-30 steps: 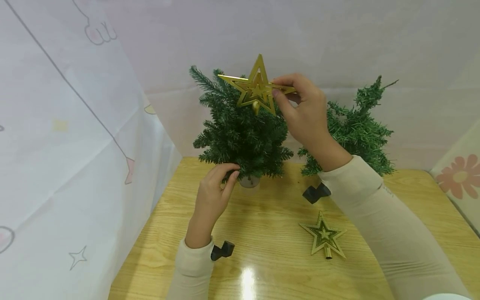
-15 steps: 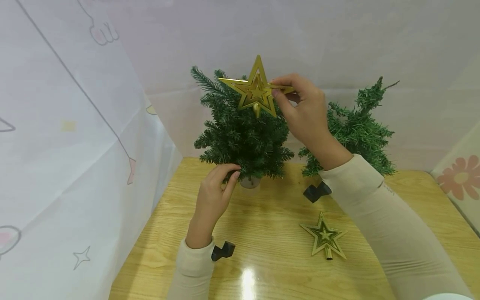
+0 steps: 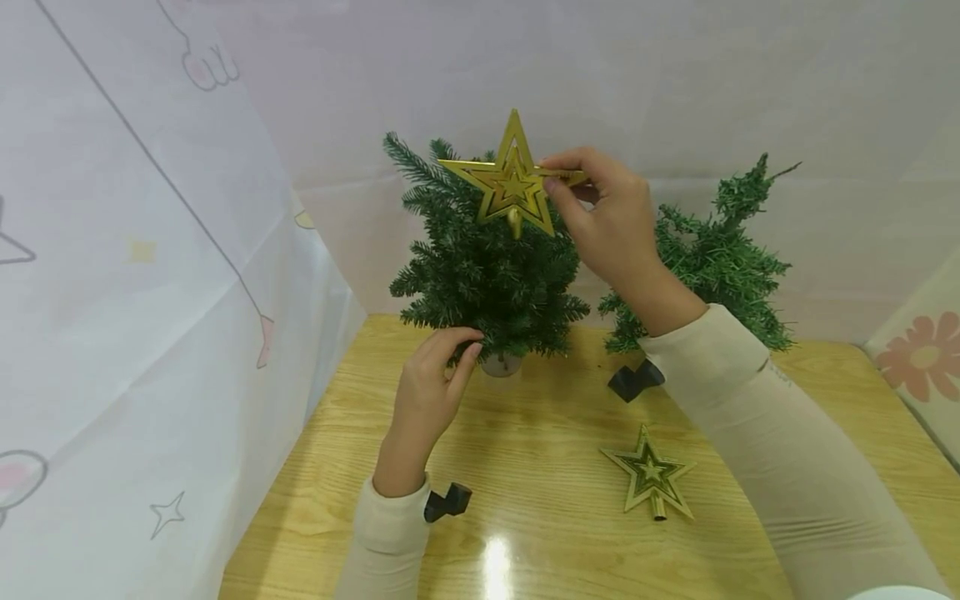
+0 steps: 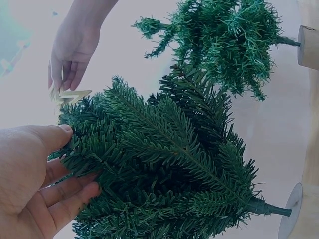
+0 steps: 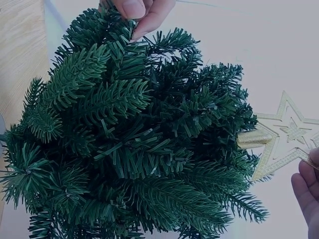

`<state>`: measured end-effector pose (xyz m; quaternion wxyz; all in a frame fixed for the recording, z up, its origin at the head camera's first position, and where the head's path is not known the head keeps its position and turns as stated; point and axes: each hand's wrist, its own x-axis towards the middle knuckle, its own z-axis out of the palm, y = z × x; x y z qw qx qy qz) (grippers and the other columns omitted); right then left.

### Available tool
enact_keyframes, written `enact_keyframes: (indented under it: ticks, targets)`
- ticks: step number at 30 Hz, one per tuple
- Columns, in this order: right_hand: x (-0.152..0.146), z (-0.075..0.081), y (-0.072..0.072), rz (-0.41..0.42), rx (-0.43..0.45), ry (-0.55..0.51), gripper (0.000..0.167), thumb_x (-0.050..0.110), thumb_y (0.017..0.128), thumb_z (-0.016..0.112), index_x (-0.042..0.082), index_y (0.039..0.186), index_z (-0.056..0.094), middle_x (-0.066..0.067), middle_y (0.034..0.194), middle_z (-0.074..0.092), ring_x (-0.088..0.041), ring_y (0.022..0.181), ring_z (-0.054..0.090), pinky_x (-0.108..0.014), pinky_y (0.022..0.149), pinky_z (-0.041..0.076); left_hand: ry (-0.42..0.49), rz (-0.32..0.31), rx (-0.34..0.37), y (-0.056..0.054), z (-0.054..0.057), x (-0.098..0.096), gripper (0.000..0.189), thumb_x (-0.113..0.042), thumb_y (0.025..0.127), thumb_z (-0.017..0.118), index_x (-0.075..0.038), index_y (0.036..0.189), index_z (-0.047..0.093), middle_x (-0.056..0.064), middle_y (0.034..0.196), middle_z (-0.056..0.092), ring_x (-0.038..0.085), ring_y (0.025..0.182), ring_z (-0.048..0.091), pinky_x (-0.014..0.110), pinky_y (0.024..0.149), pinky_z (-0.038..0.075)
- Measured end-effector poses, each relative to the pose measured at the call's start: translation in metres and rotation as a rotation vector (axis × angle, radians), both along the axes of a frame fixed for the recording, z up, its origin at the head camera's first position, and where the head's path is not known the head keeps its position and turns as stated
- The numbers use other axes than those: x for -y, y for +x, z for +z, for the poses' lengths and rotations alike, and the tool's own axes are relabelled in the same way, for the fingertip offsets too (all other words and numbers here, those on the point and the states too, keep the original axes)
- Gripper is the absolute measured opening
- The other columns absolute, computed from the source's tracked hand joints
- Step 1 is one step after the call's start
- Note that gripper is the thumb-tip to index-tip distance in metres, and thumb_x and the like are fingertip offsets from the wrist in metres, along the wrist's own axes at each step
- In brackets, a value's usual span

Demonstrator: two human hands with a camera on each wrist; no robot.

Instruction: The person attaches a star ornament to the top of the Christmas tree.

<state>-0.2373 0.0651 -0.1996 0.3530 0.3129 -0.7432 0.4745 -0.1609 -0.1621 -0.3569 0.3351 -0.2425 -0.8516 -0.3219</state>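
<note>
My right hand [image 3: 611,217] pinches one point of a gold star tree topper [image 3: 512,185] between thumb and fingers. The star stands upright in front of the upper part of a small dark green artificial Christmas tree [image 3: 487,275]. In the right wrist view its hollow gold stem [image 5: 254,139] is right at the tip branches. Low at the tree's left side, my left hand [image 3: 431,379] pinches a branch; the left wrist view has its thumb and fingers [image 4: 52,137] around the needles. A second gold star topper [image 3: 650,472] lies flat on the table.
A lighter green artificial tree [image 3: 720,258] stands to the right, partly behind my right forearm. The wooden table [image 3: 540,517] meets a pale cloth backdrop [image 3: 750,83] behind and a printed cloth [image 3: 150,333] at left. Each wrist bears a black mount [image 3: 447,502].
The star in my right hand has tilted slightly and come down a little at its left point. My left hand keeps its place at the branch; the view has shifted slightly.
</note>
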Motion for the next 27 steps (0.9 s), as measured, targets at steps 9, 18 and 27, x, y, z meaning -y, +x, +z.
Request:
enact_keyframes:
  ticks: [9, 18, 27]
  targets:
    - [-0.0032, -0.0026, -0.0026, 0.003, 0.022, 0.030, 0.017, 0.015, 0.096, 0.064, 0.009, 0.110, 0.071, 0.000, 0.106, 0.069, -0.008, 0.091, 0.066, -0.023, 0.082, 0.054, -0.002, -0.005, -0.001, -0.0005, -0.0006, -0.0015, 0.021, -0.024, 0.101, 0.057, -0.013, 0.116, 0.066, 0.001, 0.112, 0.066, 0.015, 0.101, 0.063, 0.032, 0.083, 0.054]
    - [-0.0032, -0.0018, -0.0068, -0.006, 0.031, 0.052, 0.017, 0.015, 0.096, 0.063, 0.008, 0.110, 0.071, -0.001, 0.107, 0.070, -0.007, 0.092, 0.066, -0.023, 0.083, 0.054, -0.004, -0.006, 0.007, -0.0014, -0.0004, -0.0001, 0.020, -0.022, 0.100, 0.059, -0.014, 0.117, 0.066, 0.000, 0.113, 0.066, 0.016, 0.102, 0.063, 0.032, 0.083, 0.054]
    - [-0.0045, -0.0021, -0.0085, -0.018, 0.040, 0.062, 0.017, 0.014, 0.096, 0.064, 0.007, 0.110, 0.071, -0.002, 0.108, 0.069, -0.008, 0.092, 0.066, -0.022, 0.085, 0.053, -0.006, -0.013, 0.014, -0.0031, 0.0001, -0.0009, 0.021, -0.024, 0.100, 0.057, -0.013, 0.116, 0.066, 0.000, 0.113, 0.066, 0.015, 0.102, 0.063, 0.032, 0.084, 0.054]
